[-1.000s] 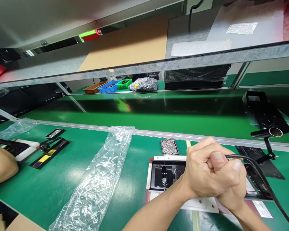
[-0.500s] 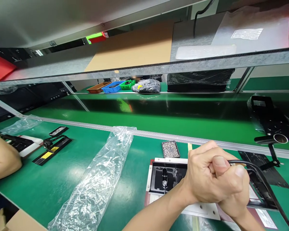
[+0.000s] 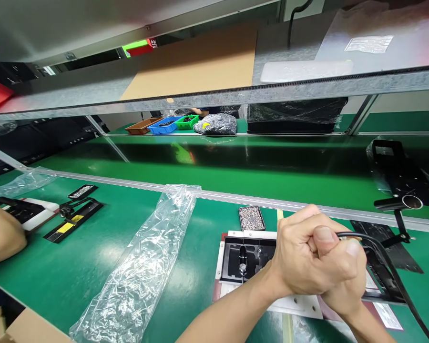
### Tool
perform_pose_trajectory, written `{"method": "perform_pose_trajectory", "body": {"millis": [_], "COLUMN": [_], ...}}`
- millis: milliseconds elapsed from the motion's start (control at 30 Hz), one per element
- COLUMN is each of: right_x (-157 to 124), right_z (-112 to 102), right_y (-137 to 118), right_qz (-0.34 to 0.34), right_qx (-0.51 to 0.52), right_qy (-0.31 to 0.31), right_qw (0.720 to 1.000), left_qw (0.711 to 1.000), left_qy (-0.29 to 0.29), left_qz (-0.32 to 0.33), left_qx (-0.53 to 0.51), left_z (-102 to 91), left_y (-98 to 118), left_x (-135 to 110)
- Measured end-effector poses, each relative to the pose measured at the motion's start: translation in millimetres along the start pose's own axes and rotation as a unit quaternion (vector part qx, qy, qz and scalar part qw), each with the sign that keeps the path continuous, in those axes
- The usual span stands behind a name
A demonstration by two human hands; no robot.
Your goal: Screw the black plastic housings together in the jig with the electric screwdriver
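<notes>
Both my hands are clasped together over a black plastic part [image 3: 246, 257] that lies in a white fixture [image 3: 293, 305] on the green bench. My left hand [image 3: 303, 257] is wrapped over my right hand [image 3: 343, 290], and both are closed round a tool whose black cable [image 3: 389, 267] runs off to the lower right. The tool's body is hidden inside the fists. A small black tray of tiny screws [image 3: 251, 217] sits just behind the fixture.
A long clear plastic bag [image 3: 143, 271] lies left of the fixture. Black parts [image 3: 400, 176] rest on the conveyor at the right. Another person's arm [image 3: 2, 233] works at the far left beside a black bracket [image 3: 73, 220]. Coloured bins [image 3: 166, 125] stand at the back.
My clasped hands stay in the same place over the black part. The view shifts slightly; the other person's arm at the left moves a little.
</notes>
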State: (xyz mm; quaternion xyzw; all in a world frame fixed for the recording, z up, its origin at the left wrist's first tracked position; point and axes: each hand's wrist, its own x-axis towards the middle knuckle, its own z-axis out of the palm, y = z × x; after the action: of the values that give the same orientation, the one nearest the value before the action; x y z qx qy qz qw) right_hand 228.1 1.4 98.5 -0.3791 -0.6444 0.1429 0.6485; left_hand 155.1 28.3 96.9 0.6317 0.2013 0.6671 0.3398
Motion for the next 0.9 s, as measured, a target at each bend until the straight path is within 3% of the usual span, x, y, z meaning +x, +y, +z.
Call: {"method": "perform_pose_trajectory", "body": {"millis": [367,900], "right_x": [6.0,-2.7], "right_z": [0.7,-0.2], "right_y": [-5.8,1.9], "right_qz": [0.007,0.069], "right_qx": [0.015,0.062], "right_qy": [-0.003,-0.010], "right_qw": [1.000,0.996], "left_qw": [1.000,1.000], "left_qy": [0.004,0.001], "left_qz": [0.015,0.000], "left_qx": [-0.004,-0.006], "left_z": [-0.2,-0.7], "left_y": [-0.8,0.1], "left_x": [-0.8,-2.6]}}
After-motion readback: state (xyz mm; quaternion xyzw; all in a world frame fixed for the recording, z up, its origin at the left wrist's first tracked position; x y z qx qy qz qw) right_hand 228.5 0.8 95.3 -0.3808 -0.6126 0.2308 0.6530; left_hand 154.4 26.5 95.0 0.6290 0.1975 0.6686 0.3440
